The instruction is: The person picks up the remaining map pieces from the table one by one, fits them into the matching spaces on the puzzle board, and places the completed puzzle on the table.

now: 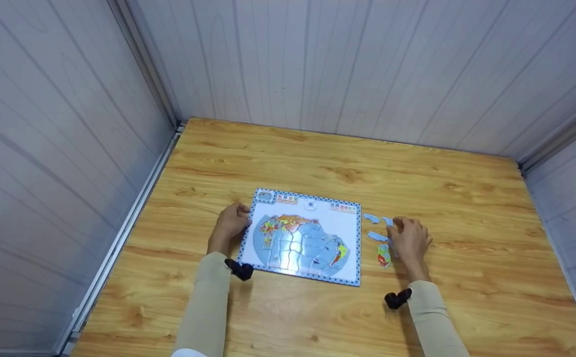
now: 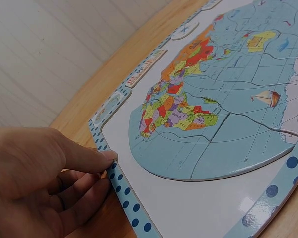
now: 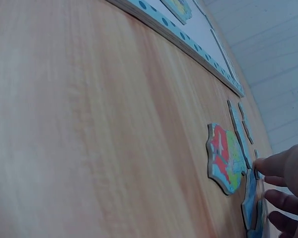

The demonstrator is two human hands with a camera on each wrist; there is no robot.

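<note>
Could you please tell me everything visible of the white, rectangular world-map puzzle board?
The white, rectangular world-map puzzle board looks like glossy card or wood, with a blue dotted border. It lies flat on the wood-grained tabletop. Blue map pieces with multicoloured land leave the map's upper right white. The bare left hand's grip holds its left edge, thumb on top.

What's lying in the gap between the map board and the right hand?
In the head view, blue puzzle pieces and a red-and-green piece lie on the wooden tabletop between the map board and the right hand.
</note>
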